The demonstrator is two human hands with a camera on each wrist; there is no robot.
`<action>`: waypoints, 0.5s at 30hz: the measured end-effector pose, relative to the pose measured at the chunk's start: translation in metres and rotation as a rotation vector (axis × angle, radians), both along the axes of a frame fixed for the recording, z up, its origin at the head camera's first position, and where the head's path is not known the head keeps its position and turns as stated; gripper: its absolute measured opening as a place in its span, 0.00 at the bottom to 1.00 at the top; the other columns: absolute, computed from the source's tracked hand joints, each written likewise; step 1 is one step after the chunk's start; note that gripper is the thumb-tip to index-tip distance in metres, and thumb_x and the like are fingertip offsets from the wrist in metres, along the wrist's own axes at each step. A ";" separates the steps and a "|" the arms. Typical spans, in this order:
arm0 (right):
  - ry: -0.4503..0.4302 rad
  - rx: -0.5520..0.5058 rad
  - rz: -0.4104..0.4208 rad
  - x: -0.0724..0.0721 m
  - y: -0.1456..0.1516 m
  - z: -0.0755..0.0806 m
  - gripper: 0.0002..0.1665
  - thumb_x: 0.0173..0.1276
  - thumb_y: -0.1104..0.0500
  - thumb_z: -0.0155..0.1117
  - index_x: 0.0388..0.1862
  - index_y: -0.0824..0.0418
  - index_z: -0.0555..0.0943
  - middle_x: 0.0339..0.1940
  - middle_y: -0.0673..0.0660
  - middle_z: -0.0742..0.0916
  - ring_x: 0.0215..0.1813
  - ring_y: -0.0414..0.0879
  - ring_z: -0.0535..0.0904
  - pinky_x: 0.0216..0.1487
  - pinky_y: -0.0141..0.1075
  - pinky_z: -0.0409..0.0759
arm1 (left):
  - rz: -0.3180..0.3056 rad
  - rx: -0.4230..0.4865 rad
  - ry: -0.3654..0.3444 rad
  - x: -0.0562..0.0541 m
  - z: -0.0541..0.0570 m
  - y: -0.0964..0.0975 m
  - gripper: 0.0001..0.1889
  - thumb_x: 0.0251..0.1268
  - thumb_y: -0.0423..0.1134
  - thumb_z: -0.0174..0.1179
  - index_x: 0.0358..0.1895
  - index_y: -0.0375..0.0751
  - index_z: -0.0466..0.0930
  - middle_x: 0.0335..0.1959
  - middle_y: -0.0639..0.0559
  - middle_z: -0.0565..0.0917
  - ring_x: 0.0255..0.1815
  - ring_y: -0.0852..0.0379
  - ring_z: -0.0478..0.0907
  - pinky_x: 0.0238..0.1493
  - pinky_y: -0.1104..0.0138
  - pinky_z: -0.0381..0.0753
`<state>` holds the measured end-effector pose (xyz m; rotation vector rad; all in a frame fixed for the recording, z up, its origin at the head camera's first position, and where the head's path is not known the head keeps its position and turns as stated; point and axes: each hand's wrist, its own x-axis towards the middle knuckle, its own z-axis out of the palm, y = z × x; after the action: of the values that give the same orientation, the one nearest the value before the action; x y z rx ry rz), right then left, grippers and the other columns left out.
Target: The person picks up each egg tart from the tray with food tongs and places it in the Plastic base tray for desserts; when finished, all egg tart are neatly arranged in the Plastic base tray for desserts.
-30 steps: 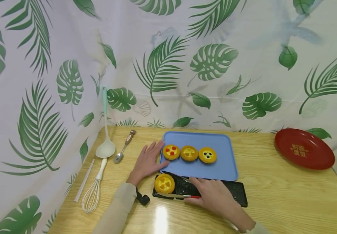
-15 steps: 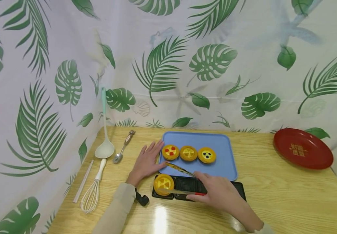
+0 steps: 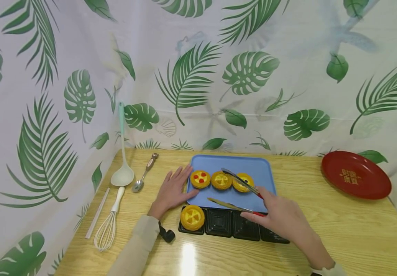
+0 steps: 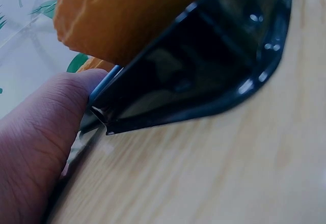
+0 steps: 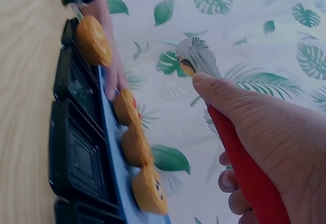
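My right hand grips red-handled metal tongs, whose arms are spread apart with nothing between them over the blue tray. On that tray lie three tarts in a row: a red-dotted tart, a plain-wedge tart and a dark-dotted tart, partly hidden by the tongs. My left hand rests with spread fingers at the tray's left edge. In front, a black compartment tray holds another tart in its leftmost compartment; in the left wrist view this tart shows above the black rim.
To the left lie a ladle, a small spoon, a whisk and a thin pale stick. A red oval plate leans at the far right. A leaf-patterned cloth hangs behind the wooden table.
My right hand has moved the tongs up and right, away from the tart in the black tray, and their arms now hover over the blue tray. The left hand has stayed put.
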<state>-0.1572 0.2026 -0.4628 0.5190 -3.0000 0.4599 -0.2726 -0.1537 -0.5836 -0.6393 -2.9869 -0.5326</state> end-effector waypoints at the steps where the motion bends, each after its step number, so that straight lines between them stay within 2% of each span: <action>1: 0.001 -0.007 -0.007 -0.001 0.003 0.001 0.55 0.59 0.20 0.66 0.68 0.61 0.76 0.18 0.46 0.74 0.18 0.40 0.66 0.16 0.35 0.64 | -0.001 0.003 0.001 0.000 0.000 0.000 0.51 0.69 0.78 0.46 0.87 0.56 0.44 0.87 0.62 0.47 0.87 0.50 0.45 0.84 0.45 0.41; 8: 0.018 -0.032 -0.041 -0.008 0.020 0.004 0.47 0.59 0.23 0.70 0.59 0.59 0.77 0.21 0.48 0.71 0.21 0.41 0.67 0.18 0.35 0.63 | 0.000 0.001 -0.004 0.000 0.000 0.000 0.51 0.69 0.78 0.46 0.87 0.57 0.43 0.87 0.62 0.46 0.87 0.50 0.45 0.84 0.45 0.40; 15: 0.022 -0.017 -0.069 -0.011 0.029 0.003 0.54 0.59 0.21 0.68 0.64 0.62 0.76 0.22 0.49 0.71 0.23 0.42 0.67 0.19 0.36 0.62 | -0.003 0.007 -0.002 0.000 0.000 0.000 0.52 0.68 0.78 0.46 0.87 0.56 0.44 0.87 0.61 0.46 0.87 0.50 0.45 0.84 0.45 0.39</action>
<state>-0.1684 0.2315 -0.4598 0.4144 -2.9789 0.4702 -0.2723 -0.1541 -0.5841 -0.6439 -2.9847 -0.5434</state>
